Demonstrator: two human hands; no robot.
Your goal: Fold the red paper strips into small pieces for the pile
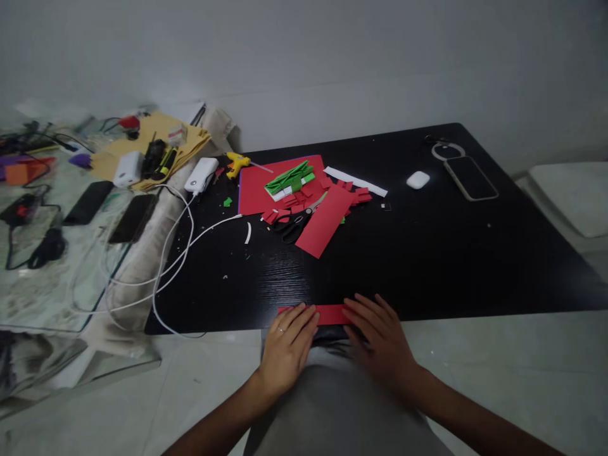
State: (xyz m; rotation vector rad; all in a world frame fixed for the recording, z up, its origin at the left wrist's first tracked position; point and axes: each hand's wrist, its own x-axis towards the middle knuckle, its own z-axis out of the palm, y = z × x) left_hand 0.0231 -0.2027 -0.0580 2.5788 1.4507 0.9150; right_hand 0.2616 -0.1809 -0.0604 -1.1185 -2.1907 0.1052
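Note:
A narrow red paper strip [331, 314] lies along the front edge of the black table. My left hand [287, 345] rests over its left end, fingers stretched out flat, a ring on one finger. On the right end of the strip lie the extended fingers of my right hand [380, 335]; its thumb is lower, near the table edge. Farther back, a wider red paper piece [327, 220] partly covers black-handled scissors [294, 227]. Around them are small folded red paper pieces [297, 201] and a bundle of folded green paper [291, 178].
Larger red sheets [251, 190] lie beneath the bundle, beside a yellow glue gun [236, 164]. A white cable [190, 221] runs from a power bank [201, 175] across the left side. At right are a white earbud case [418, 180] and a phone [470, 178]. A cluttered glass table [33, 304] adjoins.

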